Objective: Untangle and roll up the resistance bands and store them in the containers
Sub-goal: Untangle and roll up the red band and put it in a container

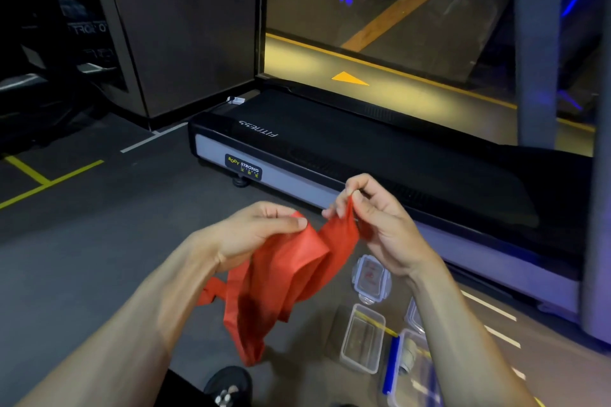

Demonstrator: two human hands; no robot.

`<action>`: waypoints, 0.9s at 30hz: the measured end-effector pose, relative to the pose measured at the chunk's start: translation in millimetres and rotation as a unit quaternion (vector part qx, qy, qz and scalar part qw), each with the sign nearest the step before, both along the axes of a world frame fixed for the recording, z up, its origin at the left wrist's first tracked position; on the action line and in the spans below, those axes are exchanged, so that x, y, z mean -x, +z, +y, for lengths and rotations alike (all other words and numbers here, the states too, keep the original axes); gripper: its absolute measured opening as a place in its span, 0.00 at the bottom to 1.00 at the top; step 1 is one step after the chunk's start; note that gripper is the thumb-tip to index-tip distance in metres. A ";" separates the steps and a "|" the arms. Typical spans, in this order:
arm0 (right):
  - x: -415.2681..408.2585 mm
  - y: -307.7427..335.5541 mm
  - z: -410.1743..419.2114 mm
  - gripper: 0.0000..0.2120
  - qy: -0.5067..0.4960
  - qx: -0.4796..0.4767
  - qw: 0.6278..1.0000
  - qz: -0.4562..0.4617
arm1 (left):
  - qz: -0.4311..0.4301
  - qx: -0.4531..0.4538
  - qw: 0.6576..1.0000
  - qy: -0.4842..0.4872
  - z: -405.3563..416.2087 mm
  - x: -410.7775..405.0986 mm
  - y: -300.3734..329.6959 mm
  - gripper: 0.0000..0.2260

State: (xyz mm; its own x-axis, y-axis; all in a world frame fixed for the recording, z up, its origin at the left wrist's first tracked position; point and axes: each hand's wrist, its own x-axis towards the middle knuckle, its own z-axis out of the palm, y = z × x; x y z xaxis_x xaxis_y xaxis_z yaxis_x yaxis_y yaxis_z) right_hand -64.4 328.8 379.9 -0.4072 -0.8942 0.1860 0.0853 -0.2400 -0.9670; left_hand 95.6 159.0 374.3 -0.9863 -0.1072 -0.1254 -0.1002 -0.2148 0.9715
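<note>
Head view, two hands, left hand [261,228], right hand [373,221], pinching one red band [291,274]

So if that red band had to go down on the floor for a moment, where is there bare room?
The dark floor to the left, between the yellow lines and the treadmill, lies bare. It is crowded lower right: the empty clear container, a lid, a blue roll and more containers sit close together. Both hands hold the red band.

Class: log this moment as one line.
left hand: pinches red band | right hand: pinches band | containers: floor, open
</note>
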 end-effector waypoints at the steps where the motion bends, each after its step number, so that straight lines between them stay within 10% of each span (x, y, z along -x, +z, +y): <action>1: -0.2 0.9 -0.5 0.08 -0.004 0.003 1.000 -0.002 | -0.006 -0.009 1.000 -0.005 -0.8 -0.4 -2.0 0.08; 18: -20.0 8.8 -7.7 0.04 -0.004 0.028 1.000 0.001 | 0.068 -0.134 0.988 -0.046 10.7 11.7 -10.0 0.06; 27: -21.1 0.9 -10.4 0.08 0.020 -0.093 0.965 0.244 | 0.024 0.000 0.999 -0.042 0.6 7.7 -15.4 0.09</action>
